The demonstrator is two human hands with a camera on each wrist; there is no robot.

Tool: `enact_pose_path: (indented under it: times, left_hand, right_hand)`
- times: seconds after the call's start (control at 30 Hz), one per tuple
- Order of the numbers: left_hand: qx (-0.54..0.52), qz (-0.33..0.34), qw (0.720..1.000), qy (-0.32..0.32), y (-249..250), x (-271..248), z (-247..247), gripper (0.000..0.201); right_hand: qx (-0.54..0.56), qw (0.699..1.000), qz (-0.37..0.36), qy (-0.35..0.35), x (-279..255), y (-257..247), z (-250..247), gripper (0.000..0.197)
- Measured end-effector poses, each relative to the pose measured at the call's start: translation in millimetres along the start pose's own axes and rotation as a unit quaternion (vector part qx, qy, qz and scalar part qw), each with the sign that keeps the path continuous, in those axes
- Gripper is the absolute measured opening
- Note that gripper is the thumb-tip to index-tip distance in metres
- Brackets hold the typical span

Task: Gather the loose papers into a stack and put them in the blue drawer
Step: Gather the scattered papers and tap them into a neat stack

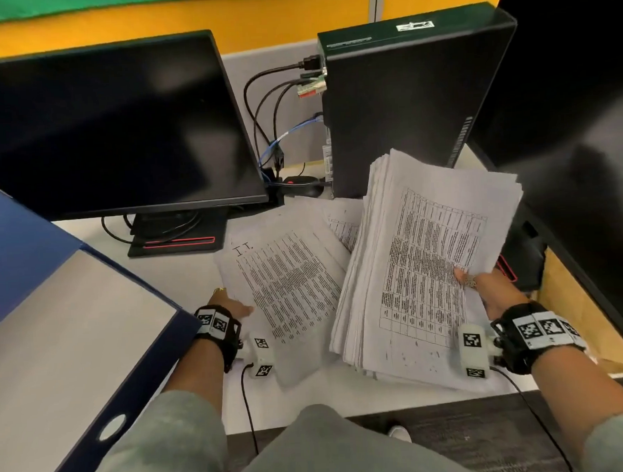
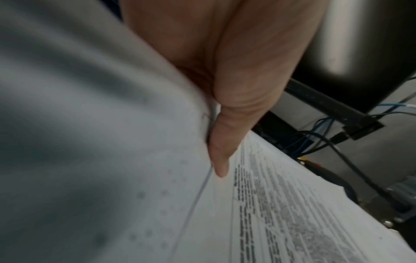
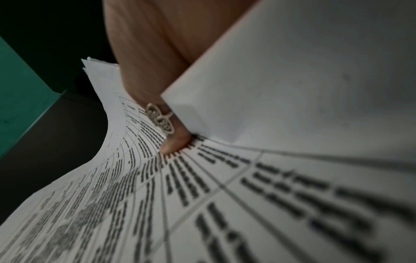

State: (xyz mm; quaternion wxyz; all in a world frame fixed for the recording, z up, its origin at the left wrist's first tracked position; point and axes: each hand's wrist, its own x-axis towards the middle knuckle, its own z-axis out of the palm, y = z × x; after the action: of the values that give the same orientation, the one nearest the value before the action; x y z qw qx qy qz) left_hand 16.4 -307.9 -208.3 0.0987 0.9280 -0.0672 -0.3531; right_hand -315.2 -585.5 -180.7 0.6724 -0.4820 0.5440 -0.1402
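A thick stack of printed papers [image 1: 423,266] is lifted off the desk at the right, and my right hand [image 1: 486,284] grips its right edge with the thumb on top; the wrist view shows the thumb with a ring [image 3: 161,121] pressed on the top sheet [image 3: 202,195]. At the desk's middle lie loose printed sheets [image 1: 287,284]. My left hand [image 1: 234,305] pinches their left edge, thumb [image 2: 223,151] over the top page [image 2: 281,213] and fingers hidden beneath. The blue drawer [image 1: 25,250] stands open at the left, pale inside.
A black monitor [image 1: 109,131] on its stand sits at the back left, a black computer tower [image 1: 404,97] with cables [image 1: 271,122] behind the papers, and a second monitor [image 1: 579,131] at the right. The white desk's front edge [image 1: 312,420] is close to my lap.
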Motion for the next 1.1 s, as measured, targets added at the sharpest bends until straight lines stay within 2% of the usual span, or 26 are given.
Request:
enact_pose_path:
  times: [0.1, 0.3, 0.47, 0.6, 0.77, 0.87, 0.97, 1.1]
  left_hand:
    - [0.114, -0.001, 0.993, -0.001, -6, -13, 2, 0.056]
    - [0.214, 0.034, 0.976, -0.036, -7, -31, 3, 0.053]
    - [0.189, 0.071, 0.977, -0.064, 20, -50, -6, 0.054]
    - [0.163, 0.07, 0.983, -0.057, 35, -60, -6, 0.049]
    - [0.218, 0.103, 0.957, -0.159, 49, -81, 37, 0.067]
    - [0.183, 0.105, 0.969, -0.132, 55, -80, 48, 0.064]
    - [0.123, 0.08, 0.986, -0.079, 51, -72, 37, 0.055]
    - [0.007, 0.064, 0.998, -0.026, 44, -73, 37, 0.062]
  right_hand:
    - [-0.008, 1.0, -0.004, 0.003, 2, 2, 3, 0.043]
    - [-0.033, 0.999, -0.001, -0.006, 8, 3, 8, 0.046]
    - [-0.03, 1.0, -0.004, -0.008, 6, -5, 18, 0.044]
    - [-0.012, 1.0, -0.006, -0.009, 8, -11, 23, 0.046]
    - [-0.018, 1.0, -0.004, -0.004, 16, -8, 20, 0.058]
    - [-0.015, 1.0, -0.013, -0.007, 10, -10, 17, 0.052]
    - [-0.018, 1.0, -0.008, -0.007, 7, -11, 8, 0.045]
    - [-0.003, 1.0, 0.028, 0.004, 12, 2, -3, 0.044]
